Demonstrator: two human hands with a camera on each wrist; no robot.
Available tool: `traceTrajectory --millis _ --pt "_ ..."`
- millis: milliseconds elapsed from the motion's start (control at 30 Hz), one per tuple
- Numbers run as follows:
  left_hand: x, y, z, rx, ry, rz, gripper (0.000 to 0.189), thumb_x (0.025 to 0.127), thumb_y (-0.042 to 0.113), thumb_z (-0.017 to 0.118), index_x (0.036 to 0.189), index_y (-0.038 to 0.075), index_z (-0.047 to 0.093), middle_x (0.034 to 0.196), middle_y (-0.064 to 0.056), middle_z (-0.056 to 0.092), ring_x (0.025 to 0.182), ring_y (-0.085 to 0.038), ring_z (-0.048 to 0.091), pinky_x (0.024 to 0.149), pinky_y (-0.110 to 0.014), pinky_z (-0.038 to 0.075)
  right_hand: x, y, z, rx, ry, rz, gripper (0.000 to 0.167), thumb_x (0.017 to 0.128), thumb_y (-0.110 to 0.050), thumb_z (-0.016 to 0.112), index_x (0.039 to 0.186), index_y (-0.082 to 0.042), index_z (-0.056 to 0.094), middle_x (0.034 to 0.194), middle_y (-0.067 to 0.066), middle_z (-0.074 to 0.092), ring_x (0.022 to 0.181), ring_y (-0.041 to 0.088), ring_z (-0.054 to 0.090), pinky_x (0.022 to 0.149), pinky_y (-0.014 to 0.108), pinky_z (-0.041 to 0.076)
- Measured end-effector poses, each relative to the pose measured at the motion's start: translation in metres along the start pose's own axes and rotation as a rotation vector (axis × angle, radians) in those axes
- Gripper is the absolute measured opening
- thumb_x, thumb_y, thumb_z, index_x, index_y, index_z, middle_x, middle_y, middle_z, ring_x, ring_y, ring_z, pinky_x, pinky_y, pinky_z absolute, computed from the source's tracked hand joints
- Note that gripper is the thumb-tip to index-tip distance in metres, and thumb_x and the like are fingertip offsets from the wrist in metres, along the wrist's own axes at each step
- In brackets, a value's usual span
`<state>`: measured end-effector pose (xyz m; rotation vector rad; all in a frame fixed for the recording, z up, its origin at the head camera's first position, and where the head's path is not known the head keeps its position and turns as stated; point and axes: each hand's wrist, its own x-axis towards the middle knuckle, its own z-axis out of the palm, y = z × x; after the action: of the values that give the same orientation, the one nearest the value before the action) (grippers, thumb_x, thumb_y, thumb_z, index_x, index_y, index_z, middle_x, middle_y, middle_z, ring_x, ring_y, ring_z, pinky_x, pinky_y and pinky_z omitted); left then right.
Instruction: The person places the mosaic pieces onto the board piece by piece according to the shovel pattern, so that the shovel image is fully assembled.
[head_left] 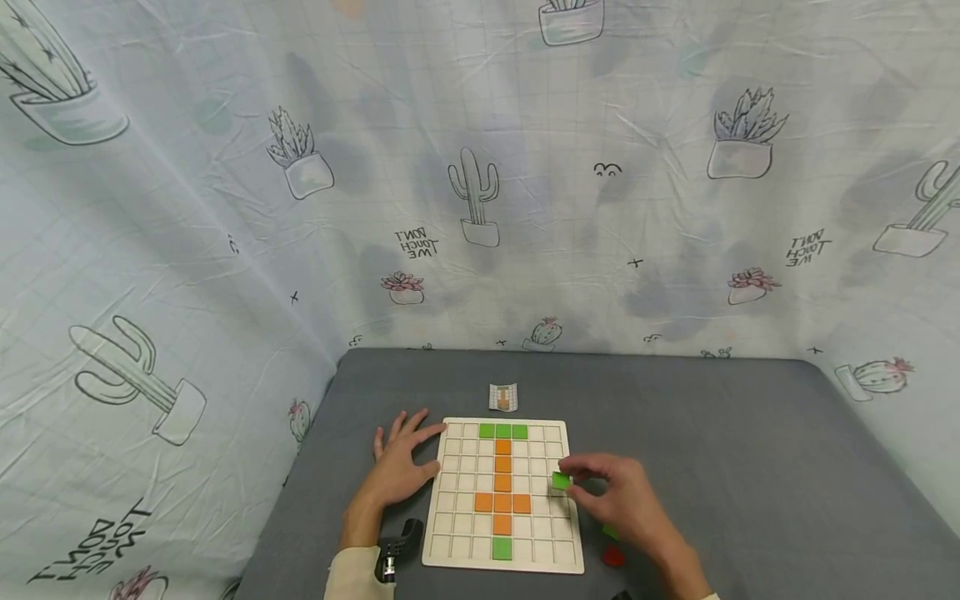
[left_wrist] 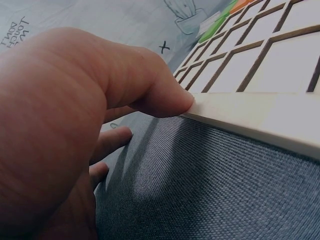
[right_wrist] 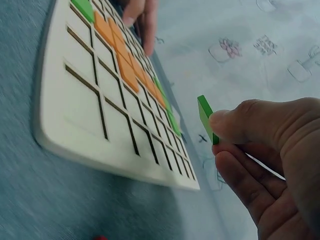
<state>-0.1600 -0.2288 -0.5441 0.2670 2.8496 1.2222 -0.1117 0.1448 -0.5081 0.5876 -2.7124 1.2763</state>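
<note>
A pale wooden grid board [head_left: 542,527] lies flat on the table. Set in its cells are a row of green tiles [head_left: 503,431] at the far side, several orange tiles [head_left: 502,502] in a cross shape, and one green tile near the front. With fingers spread, my left hand [head_left: 401,471] touches the board's left edge; in the left wrist view the thumb [left_wrist: 167,95] presses on the rim. My right hand [head_left: 622,496] pinches another green square tile [right_wrist: 206,117] between thumb and fingers, held above the board's right side.
A small printed card [head_left: 503,397] with a grid picture lies behind the board. A red piece [head_left: 613,556] and a partly hidden green piece [head_left: 610,531] lie right of the board, by the right forearm. Patterned cloth [head_left: 525,183] hangs behind the grey table [head_left: 712,450].
</note>
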Motion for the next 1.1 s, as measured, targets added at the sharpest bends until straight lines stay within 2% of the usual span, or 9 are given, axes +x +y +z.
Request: traceTrajectory --millis 200,500,733,867,1100 --pt "0.000 0.000 0.000 -0.001 -0.005 -0.001 0.061 0.090 0.008 0.076 0.150 0.018 0.070 0.175 -0.019 0.040 0.168 -0.052 0.013 0.127 -0.078 -0.009 -0.004 -0.010 0.010 0.059 -0.046 0.007 0.028 0.089 -0.005 0.088 0.116 -0.014 0.085 0.110 -0.011 0.082 0.093 0.007 0.074 0.084 0.037 0.066" --pt "0.001 -0.001 0.001 0.014 0.010 0.003 0.061 0.088 0.008 0.077 0.148 0.019 0.071 0.174 -0.020 0.041 0.167 -0.052 0.015 0.126 -0.078 -0.007 -0.005 -0.015 0.031 0.117 -0.054 -0.106 0.029 0.087 -0.001 0.087 0.114 -0.011 0.085 0.108 -0.008 0.083 0.092 0.011 0.078 0.084 0.035 0.066" --pt "-0.001 0.000 0.001 0.008 0.007 0.009 0.061 0.088 0.008 0.077 0.148 0.019 0.071 0.174 -0.019 0.041 0.167 -0.052 0.015 0.126 -0.079 -0.008 -0.005 -0.023 0.042 0.094 -0.095 -0.097 0.030 0.089 -0.004 0.088 0.114 -0.021 0.085 0.110 -0.013 0.082 0.094 0.008 0.076 0.084 0.032 0.065" --pt "-0.001 -0.001 0.000 0.004 0.003 0.007 0.061 0.089 0.008 0.077 0.149 0.019 0.071 0.175 -0.019 0.040 0.167 -0.052 0.014 0.126 -0.078 -0.008 -0.003 -0.027 0.046 0.115 -0.110 -0.119 0.031 0.089 -0.003 0.087 0.114 -0.020 0.085 0.111 -0.010 0.083 0.093 0.010 0.077 0.083 0.033 0.065" --pt "0.000 -0.002 0.000 0.011 0.004 0.011 0.061 0.088 0.008 0.076 0.148 0.019 0.071 0.174 -0.019 0.041 0.167 -0.052 0.014 0.126 -0.078 -0.008 0.000 -0.029 0.054 0.141 -0.160 -0.108 0.031 0.091 -0.003 0.085 0.116 -0.021 0.085 0.110 -0.009 0.082 0.091 -0.001 0.071 0.084 0.030 0.065"
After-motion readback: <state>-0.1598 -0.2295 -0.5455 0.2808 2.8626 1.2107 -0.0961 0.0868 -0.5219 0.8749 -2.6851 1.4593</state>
